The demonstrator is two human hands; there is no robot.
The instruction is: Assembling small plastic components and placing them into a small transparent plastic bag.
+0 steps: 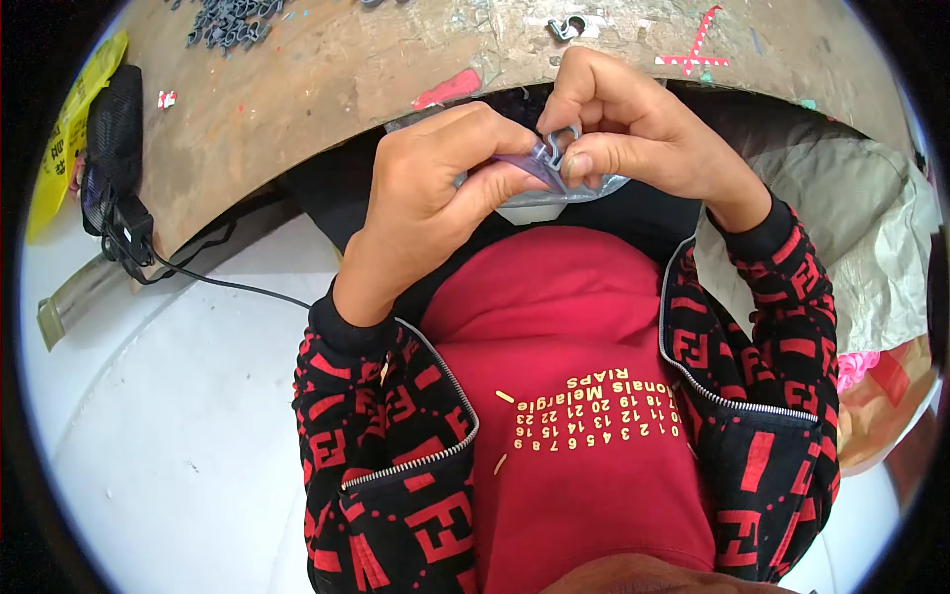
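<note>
Above my lap, at the table's near edge, both hands meet. My left hand (435, 178) is closed, its thumb and forefinger pinching a flat purple translucent piece (526, 168) whose kind I cannot make out. My right hand (633, 134) pinches a small grey plastic clip (561, 139) with a curved, hook-like outline. The clip touches the tip of the purple piece; whether the two are joined is hidden by the fingers. Several similar grey clips (233, 22) lie heaped at the far left of the table. One more dark clip (567, 28) rests alone beyond my right hand.
The worn wooden table (327, 79) curves across the front, with red tape (698, 49) stuck on it. A yellow plastic bag (69, 139) and a black mesh pouch (114, 139) hang at its left, with a black cable (228, 285). A pale cloth-like bag (851, 228) stands right.
</note>
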